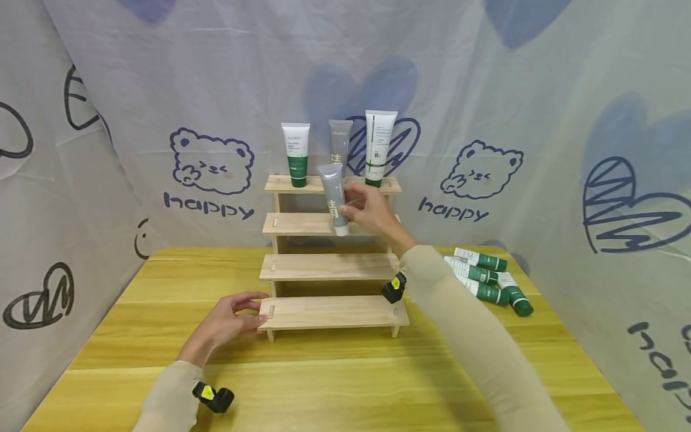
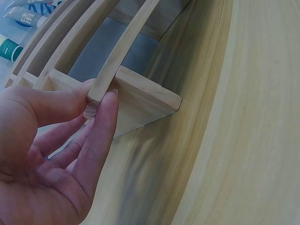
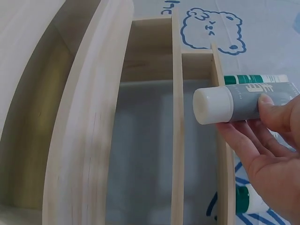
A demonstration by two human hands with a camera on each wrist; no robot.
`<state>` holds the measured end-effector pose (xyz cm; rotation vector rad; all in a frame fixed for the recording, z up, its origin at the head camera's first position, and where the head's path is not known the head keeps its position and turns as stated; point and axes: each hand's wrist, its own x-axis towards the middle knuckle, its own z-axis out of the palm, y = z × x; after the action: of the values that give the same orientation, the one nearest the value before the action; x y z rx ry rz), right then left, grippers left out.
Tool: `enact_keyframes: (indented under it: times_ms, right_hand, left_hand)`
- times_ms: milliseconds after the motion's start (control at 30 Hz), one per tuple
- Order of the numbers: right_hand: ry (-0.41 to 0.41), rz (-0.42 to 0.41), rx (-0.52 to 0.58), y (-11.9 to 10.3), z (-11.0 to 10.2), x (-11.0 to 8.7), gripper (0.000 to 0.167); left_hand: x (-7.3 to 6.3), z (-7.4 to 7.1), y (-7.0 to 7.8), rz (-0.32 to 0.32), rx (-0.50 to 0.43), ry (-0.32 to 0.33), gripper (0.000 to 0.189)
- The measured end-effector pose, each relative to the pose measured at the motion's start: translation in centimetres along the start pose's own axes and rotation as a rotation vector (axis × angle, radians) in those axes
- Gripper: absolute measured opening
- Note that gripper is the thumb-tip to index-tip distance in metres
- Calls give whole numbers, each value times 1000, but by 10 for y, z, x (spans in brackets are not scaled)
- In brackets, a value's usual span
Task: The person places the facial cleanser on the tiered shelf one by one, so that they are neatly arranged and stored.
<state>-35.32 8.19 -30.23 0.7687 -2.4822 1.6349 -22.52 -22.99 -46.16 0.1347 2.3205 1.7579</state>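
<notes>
My right hand (image 1: 369, 210) holds a grey squeeze tube (image 1: 333, 198) with a white cap, cap downward, in front of the upper tiers of a wooden step rack (image 1: 332, 266). In the right wrist view, thumb and fingers grip the tube (image 3: 246, 101) from both sides. My left hand (image 1: 229, 321) is at the left end of the lowest shelf; the left wrist view shows its thumb and fingers pinching the shelf's end (image 2: 105, 77). On the top tier stand a white-and-green tube (image 1: 296, 156), another grey tube (image 1: 340, 135) partly hidden behind the held one, and a taller white tube (image 1: 380, 144).
Several white-and-green tubes (image 1: 480, 279) lie in a pile on the wood-grain table (image 1: 324, 384), right of the rack. A printed cloth (image 1: 302, 54) hangs behind and at both sides. A small black camera is on each wrist.
</notes>
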Motion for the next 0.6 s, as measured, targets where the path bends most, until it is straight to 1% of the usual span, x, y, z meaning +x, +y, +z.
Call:
enact_keyframes:
  times_ms: [233,400,600]
  right_hand:
    - [31,-1,17,-4,14,7,40]
    - [43,-31,36,-4,23,12,40]
    - [33,-63,31,-6,34,18,38]
  left_hand:
    - [0,0,0,2,8,3,59]
    - [-1,1,1,-1,5,4,59]
    - [-1,0,0,0,2,2,59]
